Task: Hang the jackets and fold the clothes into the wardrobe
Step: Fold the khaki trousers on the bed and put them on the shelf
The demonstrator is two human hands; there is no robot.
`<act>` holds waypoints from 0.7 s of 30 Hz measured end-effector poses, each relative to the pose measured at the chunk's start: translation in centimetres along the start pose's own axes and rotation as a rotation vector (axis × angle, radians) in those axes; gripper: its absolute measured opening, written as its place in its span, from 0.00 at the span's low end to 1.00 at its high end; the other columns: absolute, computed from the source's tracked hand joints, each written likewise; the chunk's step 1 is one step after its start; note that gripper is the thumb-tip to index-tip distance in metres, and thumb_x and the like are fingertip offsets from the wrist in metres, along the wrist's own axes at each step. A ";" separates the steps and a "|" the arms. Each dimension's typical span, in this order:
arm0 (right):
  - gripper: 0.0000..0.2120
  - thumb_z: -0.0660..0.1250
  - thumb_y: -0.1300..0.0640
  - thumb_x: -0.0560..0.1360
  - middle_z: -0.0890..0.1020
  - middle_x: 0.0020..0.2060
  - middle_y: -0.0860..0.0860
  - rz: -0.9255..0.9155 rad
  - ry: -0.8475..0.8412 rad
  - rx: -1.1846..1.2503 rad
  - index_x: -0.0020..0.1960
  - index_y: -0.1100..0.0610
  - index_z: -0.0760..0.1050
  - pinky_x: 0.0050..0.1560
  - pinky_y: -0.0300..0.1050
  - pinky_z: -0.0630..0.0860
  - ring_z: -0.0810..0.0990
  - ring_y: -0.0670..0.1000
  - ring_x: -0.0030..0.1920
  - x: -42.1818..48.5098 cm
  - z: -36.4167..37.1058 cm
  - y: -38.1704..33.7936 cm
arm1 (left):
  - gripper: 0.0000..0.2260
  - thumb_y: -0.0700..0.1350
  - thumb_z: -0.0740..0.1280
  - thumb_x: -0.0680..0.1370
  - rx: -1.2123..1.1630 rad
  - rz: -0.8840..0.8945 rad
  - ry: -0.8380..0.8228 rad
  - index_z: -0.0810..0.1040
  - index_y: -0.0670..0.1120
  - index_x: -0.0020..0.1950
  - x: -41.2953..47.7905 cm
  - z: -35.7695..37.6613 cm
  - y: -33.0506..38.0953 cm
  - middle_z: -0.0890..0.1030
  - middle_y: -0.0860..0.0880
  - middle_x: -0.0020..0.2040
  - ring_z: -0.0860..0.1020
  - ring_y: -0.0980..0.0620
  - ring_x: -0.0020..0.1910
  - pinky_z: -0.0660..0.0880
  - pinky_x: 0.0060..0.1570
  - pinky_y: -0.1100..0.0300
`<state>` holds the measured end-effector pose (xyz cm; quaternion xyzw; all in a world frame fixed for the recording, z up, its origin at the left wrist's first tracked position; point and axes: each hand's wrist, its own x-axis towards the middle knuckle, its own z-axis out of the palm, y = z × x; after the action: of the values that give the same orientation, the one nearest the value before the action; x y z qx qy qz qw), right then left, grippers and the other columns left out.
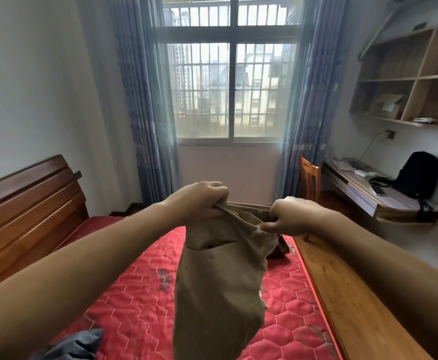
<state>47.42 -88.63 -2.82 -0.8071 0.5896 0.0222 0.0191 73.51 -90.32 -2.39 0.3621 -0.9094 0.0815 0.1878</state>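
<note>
A pair of khaki trousers [220,279] hangs in the air over the red quilted mattress [124,289], held up by the waistband. My left hand [199,201] grips the waistband's left end with curled fingers. My right hand [290,216] pinches the waistband's right end. A back pocket slit shows near the top of the trousers. A dark brown garment [281,249] lies on the mattress behind the trousers, partly hidden. A grey garment [75,344] lies at the bottom left of the mattress. No wardrobe is in view.
The bed has a wooden headboard [28,203] at the left and a wooden side rail [342,294] at the right. At the right wall stand a desk [368,196] with a black backpack [417,175], a wooden chair [310,178] and wall shelves [415,79]. A curtained window [228,81] is ahead.
</note>
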 end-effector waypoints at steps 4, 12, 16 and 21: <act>0.15 0.63 0.48 0.81 0.82 0.39 0.51 -0.105 0.034 0.007 0.47 0.56 0.85 0.43 0.52 0.82 0.82 0.54 0.39 0.2 -0.4 0.2 | 0.11 0.48 0.71 0.76 0.009 -0.013 -0.028 0.69 0.49 0.42 -0.8 0.0 -0.4 0.70 0.54 0.42 0.69 0.50 0.37 0.74 0.38 0.49; 0.11 0.65 0.56 0.82 0.82 0.39 0.53 -0.149 0.145 0.336 0.46 0.59 0.83 0.44 0.49 0.82 0.83 0.54 0.41 1.0 0.2 1.7 | 0.15 0.53 0.73 0.75 -0.168 0.077 -0.018 0.76 0.53 0.59 -3.6 -1.0 -1.6 0.71 0.59 0.64 0.79 0.56 0.50 0.80 0.50 0.56; 0.08 0.66 0.60 0.80 0.79 0.42 0.49 -0.184 0.158 0.322 0.45 0.56 0.82 0.48 0.50 0.79 0.78 0.53 0.45 1.2 -0.3 2.0 | 0.16 0.54 0.71 0.76 -0.251 0.106 -0.128 0.77 0.56 0.63 -3.7 -1.0 -0.6 0.73 0.59 0.63 0.77 0.55 0.59 0.78 0.57 0.54; 0.09 0.66 0.62 0.80 0.79 0.45 0.49 -0.237 0.199 0.366 0.44 0.54 0.81 0.51 0.48 0.79 0.78 0.51 0.46 0.3 -0.8 2.0 | 0.09 0.59 0.70 0.76 -0.272 0.069 -0.296 0.79 0.59 0.53 -3.4 -0.9 -0.3 0.70 0.58 0.65 0.74 0.58 0.61 0.75 0.62 0.58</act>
<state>45.61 -89.60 -2.05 -0.8520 0.4838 -0.1673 0.1094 76.21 -88.13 -2.90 0.3100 -0.9416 -0.0897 0.0961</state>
